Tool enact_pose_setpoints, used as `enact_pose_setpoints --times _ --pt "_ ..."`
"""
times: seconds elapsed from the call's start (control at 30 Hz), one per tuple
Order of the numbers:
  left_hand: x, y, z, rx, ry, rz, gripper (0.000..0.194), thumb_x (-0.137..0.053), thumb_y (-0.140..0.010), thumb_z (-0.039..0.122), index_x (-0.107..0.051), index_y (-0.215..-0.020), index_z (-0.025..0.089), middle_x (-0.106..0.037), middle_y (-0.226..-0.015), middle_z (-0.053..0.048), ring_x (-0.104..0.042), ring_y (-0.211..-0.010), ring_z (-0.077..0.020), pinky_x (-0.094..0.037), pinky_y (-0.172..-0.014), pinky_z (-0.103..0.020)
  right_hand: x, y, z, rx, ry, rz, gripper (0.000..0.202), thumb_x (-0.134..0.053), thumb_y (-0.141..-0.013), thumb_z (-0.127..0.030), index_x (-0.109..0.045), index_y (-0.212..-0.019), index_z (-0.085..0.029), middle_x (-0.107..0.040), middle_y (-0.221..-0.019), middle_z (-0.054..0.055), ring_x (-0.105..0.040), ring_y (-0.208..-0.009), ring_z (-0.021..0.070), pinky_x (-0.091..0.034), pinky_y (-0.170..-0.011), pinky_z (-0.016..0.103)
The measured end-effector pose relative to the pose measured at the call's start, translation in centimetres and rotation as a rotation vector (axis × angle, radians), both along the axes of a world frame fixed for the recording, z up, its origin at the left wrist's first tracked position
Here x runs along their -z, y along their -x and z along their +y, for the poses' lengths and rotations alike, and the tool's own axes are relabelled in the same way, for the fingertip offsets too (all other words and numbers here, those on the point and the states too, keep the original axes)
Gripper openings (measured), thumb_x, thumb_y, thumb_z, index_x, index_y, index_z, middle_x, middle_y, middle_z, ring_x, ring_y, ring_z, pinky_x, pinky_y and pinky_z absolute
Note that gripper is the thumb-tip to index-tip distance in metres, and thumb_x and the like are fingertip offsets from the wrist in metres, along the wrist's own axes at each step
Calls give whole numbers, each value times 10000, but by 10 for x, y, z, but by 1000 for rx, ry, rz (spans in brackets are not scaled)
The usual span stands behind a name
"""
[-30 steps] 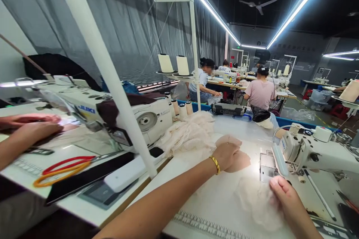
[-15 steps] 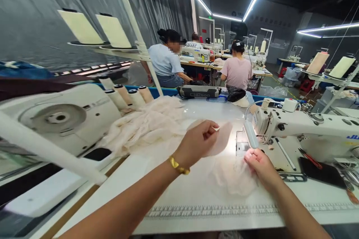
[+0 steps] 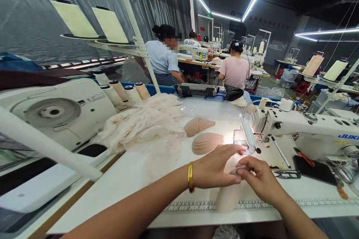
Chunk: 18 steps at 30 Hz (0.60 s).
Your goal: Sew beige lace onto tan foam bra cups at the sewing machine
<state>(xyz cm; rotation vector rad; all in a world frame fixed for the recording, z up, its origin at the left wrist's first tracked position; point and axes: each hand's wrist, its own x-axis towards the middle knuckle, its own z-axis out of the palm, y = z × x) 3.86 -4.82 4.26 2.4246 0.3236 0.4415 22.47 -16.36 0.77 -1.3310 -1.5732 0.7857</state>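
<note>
My left hand, with a gold bangle at the wrist, has its thumb and fingers apart beside the other hand. Pinched in my right hand is the upper end of a thin beige fabric piece, which hangs toward the printed ruler. Both hands are just in front of the lit needle area of the sewing machine. Two stacks of beige cut pieces, a rear one and a front one, lie left of the needle. A heap of cream lace fabric is further left.
Thread cones stand behind the lace, beside another machine. Red-handled tweezers, a black pad and a white pen lie at the right. A white pole slants across the left. People sit at machines beyond the table.
My left hand has moved down and right from above the cut pieces to my right hand, and its fingers have spread. The beige piece is now at my right hand, and the stacks are uncovered.
</note>
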Motion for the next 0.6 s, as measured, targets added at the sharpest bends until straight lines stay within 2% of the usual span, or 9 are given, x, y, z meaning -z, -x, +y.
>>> enact_pose_setpoints --times 0.07,0.1,0.17,0.23,0.27,0.33,0.43,0.53,0.6 --pt "-3 3 9 63 73 160 197 -680 -804 373 -605 -883 210 -648 -801 8 -622 -761 -196 -460 -658 -273 -8 2 -6 60 -162 -125 116 -585 -989 -303 -672 -956 -235 -689 -826 7 -610 -742 166 -481 -674 283" --pt "-4 5 13 28 58 190 177 -657 -809 354 -564 -782 206 -584 -687 29 -563 -646 -168 -382 -571 -258 -11 4 -8 111 -272 -190 106 -569 -995 -268 -667 -970 -237 -690 -831 13 -606 -733 167 -482 -659 287" --pt "-3 11 18 -128 -96 117 161 -600 -833 306 -517 -738 205 -524 -629 36 -485 -576 -152 -289 -533 -270 -14 6 -9 182 -477 -287 138 -531 -1000 -182 -654 -1022 -242 -715 -895 35 -633 -779 177 -514 -691 307" --pt "0 18 19 -262 -337 -33 87 -512 -877 222 -533 -794 208 -551 -665 18 -493 -611 -170 -324 -587 -291 -10 7 -4 180 -604 -338 230 -496 -994 -104 -642 -1098 -248 -738 -1012 60 -677 -901 191 -556 -783 335" --pt "2 21 19 -280 -455 -72 113 -472 -896 177 -543 -815 209 -570 -688 5 -508 -639 -181 -360 -636 -307 -5 6 0 161 -636 -364 264 -483 -994 -84 -640 -1125 -251 -741 -1069 70 -689 -962 196 -567 -825 345" --pt "7 26 16 -241 -629 -61 146 -469 -919 137 -558 -828 209 -601 -740 -18 -540 -702 -204 -405 -742 -346 7 0 9 122 -623 -452 274 -467 -1009 -104 -656 -1135 -259 -743 -1108 68 -698 -1002 197 -577 -853 342" --pt "18 22 11 -31 -670 80 145 -643 -890 170 -547 -788 208 -626 -791 -21 -570 -756 -219 -417 -759 -354 27 -21 23 13 -444 -653 248 -463 -1042 -209 -697 -1092 -276 -753 -1017 28 -698 -922 186 -574 -803 304" --pt "30 2 11 122 -680 67 178 -612 -886 56 -556 -803 204 -649 -832 -18 -583 -807 -212 -423 -759 -343 38 -45 32 -112 -339 -774 275 -440 -1060 -241 -713 -1058 -276 -746 -990 8 -681 -903 171 -555 -790 278" --pt "38 -17 16 146 -728 26 207 -555 -875 -5 -570 -823 196 -656 -842 -28 -578 -801 -212 -421 -750 -346 39 -58 34 -162 -353 -821 294 -422 -1065 -213 -709 -1063 -276 -742 -1031 5 -669 -934 165 -542 -796 270"
